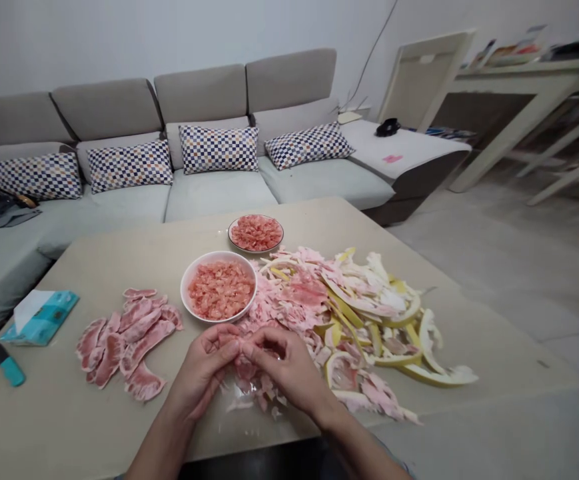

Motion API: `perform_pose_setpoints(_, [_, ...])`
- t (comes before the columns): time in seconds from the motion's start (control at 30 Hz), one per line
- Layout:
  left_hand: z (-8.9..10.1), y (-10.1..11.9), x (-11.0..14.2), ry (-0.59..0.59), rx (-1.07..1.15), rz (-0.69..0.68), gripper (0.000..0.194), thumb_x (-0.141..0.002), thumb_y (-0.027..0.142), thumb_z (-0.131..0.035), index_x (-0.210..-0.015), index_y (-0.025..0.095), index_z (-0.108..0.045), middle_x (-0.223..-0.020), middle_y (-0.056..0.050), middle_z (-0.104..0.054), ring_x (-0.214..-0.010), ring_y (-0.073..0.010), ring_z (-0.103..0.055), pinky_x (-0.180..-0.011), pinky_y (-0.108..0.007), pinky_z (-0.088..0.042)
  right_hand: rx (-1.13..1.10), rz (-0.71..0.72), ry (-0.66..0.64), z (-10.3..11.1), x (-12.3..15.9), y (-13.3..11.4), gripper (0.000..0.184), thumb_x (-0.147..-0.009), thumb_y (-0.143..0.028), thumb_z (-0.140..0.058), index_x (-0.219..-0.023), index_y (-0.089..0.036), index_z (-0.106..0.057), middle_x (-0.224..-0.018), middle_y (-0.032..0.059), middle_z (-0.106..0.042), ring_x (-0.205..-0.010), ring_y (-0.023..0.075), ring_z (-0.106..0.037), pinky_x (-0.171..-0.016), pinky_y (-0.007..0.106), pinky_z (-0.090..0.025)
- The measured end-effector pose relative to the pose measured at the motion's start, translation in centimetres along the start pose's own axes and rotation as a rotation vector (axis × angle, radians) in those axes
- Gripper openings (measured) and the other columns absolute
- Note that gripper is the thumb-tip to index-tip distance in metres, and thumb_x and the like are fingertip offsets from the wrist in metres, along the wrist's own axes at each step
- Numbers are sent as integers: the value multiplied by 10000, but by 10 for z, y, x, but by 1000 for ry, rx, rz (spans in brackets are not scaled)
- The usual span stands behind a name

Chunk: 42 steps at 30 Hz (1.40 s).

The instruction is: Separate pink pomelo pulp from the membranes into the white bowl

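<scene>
My left hand [206, 367] and my right hand [289, 370] meet just in front of a white bowl [185, 308]. Their fingertips are pinched together on a piece of pink pomelo segment [244, 367], mostly hidden by the fingers. The bowl is filled with peeled pomelo flesh [222, 290]. To the left of my hands lies a pile of pomelo segments still in their pale skins [139, 330]. A heap of pomelo peel and pink membranes [339, 307] spreads to the right, its near scraps reaching under my hands.
Behind the bowl stands a dark-rimmed plate [231, 241] of pomelo flesh. A blue tissue pack [49, 320] and a teal-handled knife [10, 367] lie at the table's left side. Beyond the table [119, 253] is a grey sofa [209, 193] with checkered cushions [219, 148].
</scene>
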<state>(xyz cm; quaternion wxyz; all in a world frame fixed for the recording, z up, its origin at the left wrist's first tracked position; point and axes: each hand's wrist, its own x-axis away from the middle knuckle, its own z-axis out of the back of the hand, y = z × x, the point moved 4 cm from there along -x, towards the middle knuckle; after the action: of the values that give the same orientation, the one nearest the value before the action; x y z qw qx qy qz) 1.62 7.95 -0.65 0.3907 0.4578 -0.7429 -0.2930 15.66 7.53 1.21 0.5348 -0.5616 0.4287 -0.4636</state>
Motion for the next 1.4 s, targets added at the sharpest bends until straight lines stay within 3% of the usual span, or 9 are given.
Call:
perform_pose_setpoints(0.27, [-2,-10,-3,-103,221,106,335,-654,199,-820,-942,128,-664,-746,-11,-634,-591,-49,-564,-598,-138,-489,-278,-132,-127,3,-1,9,330,-713,-470,-726,-699,-148,-656,-640,12,-642,-497,101,-536,-459,200,-422])
perform_pose_setpoints(0.5, [-4,-4,-1,-156,127,39,355,-702,288,-786,-994,167,-624,-855,-31,-620,-718,-98,-585,-684,-202,-500,-91,3,-139,4,-5,6,313,-820,-474,-628,-757,-168,-622,-711,7,-634,-597,118,-568,-566,220,-459])
perform_pose_setpoints(0.63, [-2,-4,0,-83,48,-2,233,-742,243,-750,-908,170,-603,-795,-3,-590,-682,-86,-568,-660,-201,-483,3,63,-119,1,-5,1,308,-852,-474,-585,-766,-181,-626,-745,13,-642,-680,146,-599,-636,242,-479])
perform_pose_setpoints(0.97, [-6,0,0,11,-81,-112,272,-697,220,-771,-868,175,-564,-750,6,-623,-616,-82,-567,-620,-196,-465,30,72,24,4,-3,-1,289,-821,-433,-604,-705,-171,-637,-666,6,-603,-640,146,-555,-609,238,-442])
perform_pose_setpoints(1.1, [-9,-1,0,3,-77,-104,294,-690,208,-773,-881,177,-551,-746,6,-626,-603,-87,-576,-606,-202,-473,-30,67,6,5,-3,3,305,-808,-446,-621,-691,-165,-637,-662,2,-604,-631,137,-548,-617,238,-435])
perform_pose_setpoints(1.27, [-8,-1,1,-40,-23,-79,267,-707,205,-763,-882,176,-564,-748,10,-624,-607,-80,-575,-611,-191,-472,-171,-44,-59,5,-6,12,324,-786,-467,-650,-695,-157,-633,-634,-8,-597,-578,118,-529,-541,219,-403])
perform_pose_setpoints(1.4, [-2,2,3,-37,-10,-68,205,-788,248,-696,-947,163,-599,-766,-11,-632,-679,-100,-601,-682,-213,-490,-45,-8,-75,9,-10,9,291,-816,-437,-626,-737,-161,-668,-698,12,-651,-655,150,-590,-622,249,-453])
